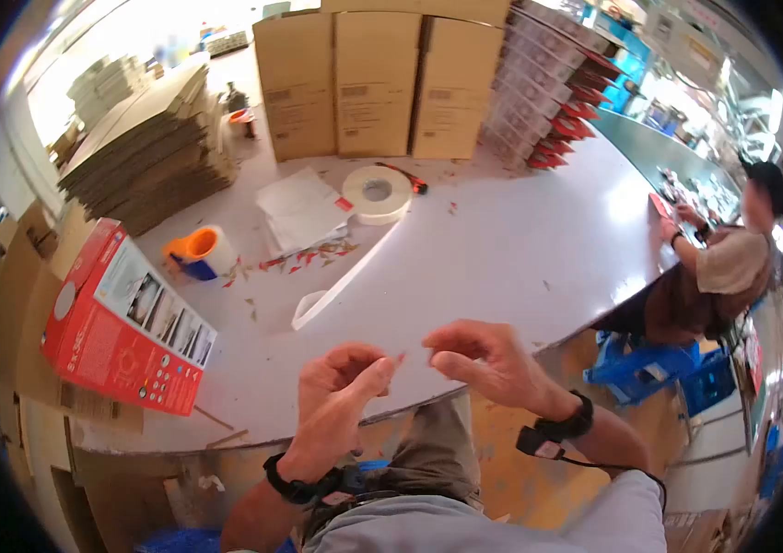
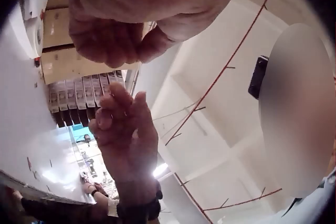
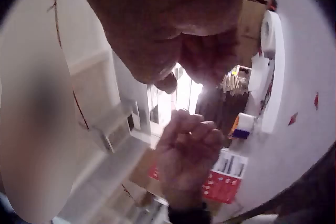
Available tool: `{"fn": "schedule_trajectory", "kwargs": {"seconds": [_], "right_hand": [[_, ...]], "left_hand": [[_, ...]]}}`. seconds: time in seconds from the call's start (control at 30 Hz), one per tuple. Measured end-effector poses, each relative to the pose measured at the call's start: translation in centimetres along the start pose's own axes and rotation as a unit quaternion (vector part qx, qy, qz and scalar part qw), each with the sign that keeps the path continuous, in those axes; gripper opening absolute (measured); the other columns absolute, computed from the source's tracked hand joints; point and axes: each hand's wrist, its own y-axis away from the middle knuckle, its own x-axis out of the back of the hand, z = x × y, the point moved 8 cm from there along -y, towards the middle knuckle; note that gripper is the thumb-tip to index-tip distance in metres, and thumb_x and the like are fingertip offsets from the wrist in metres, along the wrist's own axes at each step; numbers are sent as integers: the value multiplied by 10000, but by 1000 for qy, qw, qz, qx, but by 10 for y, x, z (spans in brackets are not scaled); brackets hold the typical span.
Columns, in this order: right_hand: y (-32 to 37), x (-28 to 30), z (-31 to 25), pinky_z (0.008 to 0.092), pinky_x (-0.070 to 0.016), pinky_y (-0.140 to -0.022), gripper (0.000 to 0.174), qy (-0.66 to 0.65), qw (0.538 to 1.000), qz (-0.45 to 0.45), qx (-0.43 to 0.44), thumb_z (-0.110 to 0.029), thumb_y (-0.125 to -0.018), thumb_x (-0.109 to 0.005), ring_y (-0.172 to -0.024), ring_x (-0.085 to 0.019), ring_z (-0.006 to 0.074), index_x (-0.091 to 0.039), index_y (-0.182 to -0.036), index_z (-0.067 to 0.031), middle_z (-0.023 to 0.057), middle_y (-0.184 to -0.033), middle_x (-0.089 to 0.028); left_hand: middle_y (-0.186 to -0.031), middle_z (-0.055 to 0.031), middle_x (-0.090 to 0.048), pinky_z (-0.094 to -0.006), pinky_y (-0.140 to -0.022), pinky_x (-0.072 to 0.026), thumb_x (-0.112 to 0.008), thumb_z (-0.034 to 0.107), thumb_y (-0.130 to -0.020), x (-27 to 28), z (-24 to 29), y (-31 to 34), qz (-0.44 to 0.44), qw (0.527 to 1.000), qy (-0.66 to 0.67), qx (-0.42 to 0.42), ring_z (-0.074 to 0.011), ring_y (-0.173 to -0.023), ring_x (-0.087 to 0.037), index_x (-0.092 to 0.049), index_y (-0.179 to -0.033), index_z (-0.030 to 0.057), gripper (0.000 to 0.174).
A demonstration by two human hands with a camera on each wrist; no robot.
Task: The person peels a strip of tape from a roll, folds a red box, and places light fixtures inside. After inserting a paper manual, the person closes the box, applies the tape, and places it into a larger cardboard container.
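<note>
My left hand (image 1: 341, 382) is over the table's front edge, its thumb and forefinger pinching a small reddish scrap (image 1: 400, 359). To its right, my right hand (image 1: 493, 359) hovers at the same height, fingers loosely bent and thumb apart. No object shows between those fingers, in the head view or in the left wrist view, where the right hand (image 2: 126, 134) faces the camera. A gap separates the two hands. Beyond them on the table lies a roll of white tape (image 1: 377, 194), its loose strip (image 1: 341, 284) stretching toward me and ending in a loop.
A red printed box (image 1: 124, 341) stands at left, near an orange-cored tape roll (image 1: 207, 251). White sheets (image 1: 299, 210) and red scraps (image 1: 318, 256) lie mid-table. Brown cartons (image 1: 375, 88), flattened cardboard (image 1: 147, 147) and stacked packs (image 1: 543, 83) line the back. Another person (image 1: 732, 258) sits at right.
</note>
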Motion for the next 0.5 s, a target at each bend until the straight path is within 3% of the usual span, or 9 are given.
{"fn": "schedule_trajectory", "kwargs": {"seconds": [0.03, 0.13, 0.17, 0.23, 0.33, 0.43, 0.5], "right_hand": [[-1, -5, 19, 280, -549, -672, 347, -103, 991, -13, -80, -315, -1016, -677, -796, -651, 121, -702, -1176, -8, 49, -944, -703], [-8, -22, 23, 275, -563, -653, 498, -128, 986, -78, -70, -454, -1003, -666, -790, -653, 104, -681, -1232, -12, 28, -947, -708], [-5, -22, 16, 248, -547, -684, 428, -139, 980, -88, -113, -369, -1022, -659, -832, -628, 68, -663, -1249, -5, 17, -996, -693], [-7, -21, 2, 247, -530, -657, 353, -85, 989, -104, -59, -328, -1010, -680, -789, -629, 72, -699, -1142, -1, 17, -891, -687], [-11, -23, 11, 259, -509, -632, 258, -166, 983, -72, -15, -245, -994, -704, -737, -619, 87, -708, -1015, 13, 15, -797, -675], [-10, -21, 10, 278, -495, -623, 162, -132, 991, -1, 29, -149, -970, -721, -704, -605, 109, -702, -940, 9, 18, -752, -671], [-6, -18, 3, 287, -494, -627, 115, -20, 994, 50, 91, -115, -959, -725, -701, -596, 111, -706, -942, -3, 28, -765, -675]], "left_hand": [[-818, -58, -680, -279, -710, -494, -697, 80, -943, -4, 4, -1, 2, 999, -46, -2, -137, -744, -626, -699, -930, -22, 103], [-811, -24, -663, -267, -708, -497, -715, 64, -921, -4, 3, 0, 11, 998, -52, -35, -102, -767, -611, -699, -947, -25, 95], [-813, -25, -663, -271, -705, -495, -713, 58, -916, -5, 1, -1, 8, 997, -52, -50, -108, -762, -609, -700, -945, -26, 90], [-792, -42, -645, -283, -668, -464, -716, 79, -907, -6, 3, 0, 33, 993, -85, -81, -132, -737, -587, -694, -920, -24, 106], [-876, -43, -655, -291, -750, -500, -657, 115, -1021, -3, 1, 2, -6, 984, -151, -97, -135, -745, -585, -665, -1143, -33, 192], [-929, -60, -641, -303, -750, -468, -659, 107, -1011, 1, -1, 4, 9, 972, -212, -106, -158, -734, -555, -682, -1158, -16, 194], [-850, -47, -645, -300, -698, -484, -694, 68, -938, 12, -6, -2, 45, 967, -223, -116, -147, -744, -580, -705, -1053, -25, 149]]}}
